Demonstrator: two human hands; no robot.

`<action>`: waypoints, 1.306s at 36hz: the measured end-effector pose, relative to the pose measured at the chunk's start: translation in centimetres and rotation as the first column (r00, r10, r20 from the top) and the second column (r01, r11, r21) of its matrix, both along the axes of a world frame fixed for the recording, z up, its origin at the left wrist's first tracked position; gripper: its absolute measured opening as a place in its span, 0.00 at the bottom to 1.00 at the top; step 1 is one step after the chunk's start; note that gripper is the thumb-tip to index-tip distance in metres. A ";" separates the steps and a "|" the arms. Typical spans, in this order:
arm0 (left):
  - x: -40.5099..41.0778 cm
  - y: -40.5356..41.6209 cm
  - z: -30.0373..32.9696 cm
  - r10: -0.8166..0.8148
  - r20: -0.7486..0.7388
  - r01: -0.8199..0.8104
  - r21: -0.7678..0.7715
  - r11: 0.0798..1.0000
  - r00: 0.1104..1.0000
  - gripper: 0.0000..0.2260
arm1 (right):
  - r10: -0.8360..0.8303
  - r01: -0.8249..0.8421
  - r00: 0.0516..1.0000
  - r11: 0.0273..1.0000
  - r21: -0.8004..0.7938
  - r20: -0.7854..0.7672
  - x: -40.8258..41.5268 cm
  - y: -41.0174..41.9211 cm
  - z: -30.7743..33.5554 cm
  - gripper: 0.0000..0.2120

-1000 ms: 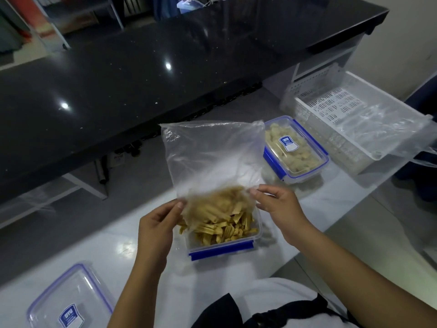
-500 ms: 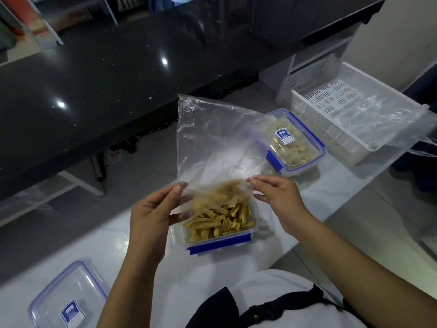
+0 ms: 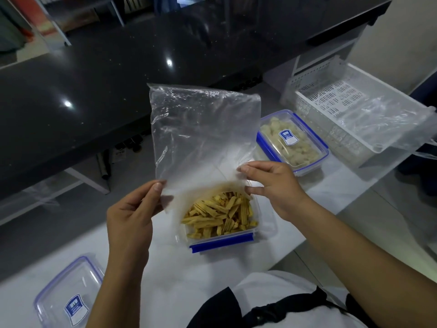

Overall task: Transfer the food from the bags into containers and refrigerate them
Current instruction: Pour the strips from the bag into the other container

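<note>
Both hands pinched the lower edge of a clear plastic bag (image 3: pixel 203 129), held upside down in the middle of the frame over an open container (image 3: pixel 227 230) on the white table (image 3: pixel 165 268). The left hand (image 3: pixel 132 216) gripped the bag's left side between thumb and fingertips; the right hand (image 3: pixel 272 185) pinched its right side the same way, the other fingers loosely curled. The bag looked empty, its mouth hanging just above the yellow food strips (image 3: pixel 220 216) heaped in the container.

Doing this step well probably meant giving the bag a light shake over the container, so any crumbs clinging to the film would fall inside and not on the table. The mouth needed to stay within the container's rim until then. The heap sat high toward the far side, so levelling it before closing would likely help the lid seat flat.

One loose lid (image 3: pixel 68 297) lay at the lower left of the frame, well apart from the open container, and seemed the one to fetch next. A second container (image 3: pixel 293 140), already lidded and filled with pale food, stood at the right centre, beside a white basket (image 3: pixel 343 100) draped with another plastic sheet.
</note>
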State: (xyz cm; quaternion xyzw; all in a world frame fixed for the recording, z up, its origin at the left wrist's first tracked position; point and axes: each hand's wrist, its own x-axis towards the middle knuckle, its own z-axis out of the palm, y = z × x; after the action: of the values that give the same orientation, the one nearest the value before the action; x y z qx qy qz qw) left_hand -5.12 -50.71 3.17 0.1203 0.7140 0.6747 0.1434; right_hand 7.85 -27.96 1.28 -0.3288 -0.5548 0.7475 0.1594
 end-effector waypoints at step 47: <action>1.2 2.5 0.2 -0.198 -0.043 0.201 0.114 0.973 0.979 0.04 | -0.271 0.262 0.962 0.908 0.328 -0.016 5.5 1.5 2.8 0.06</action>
State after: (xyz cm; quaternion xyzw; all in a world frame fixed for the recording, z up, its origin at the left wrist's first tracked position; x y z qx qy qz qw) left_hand -3.97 -48.21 3.41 0.2101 0.6594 0.6958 0.1920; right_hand 13.39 -26.45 4.10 -0.3814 -0.6231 0.6114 0.3040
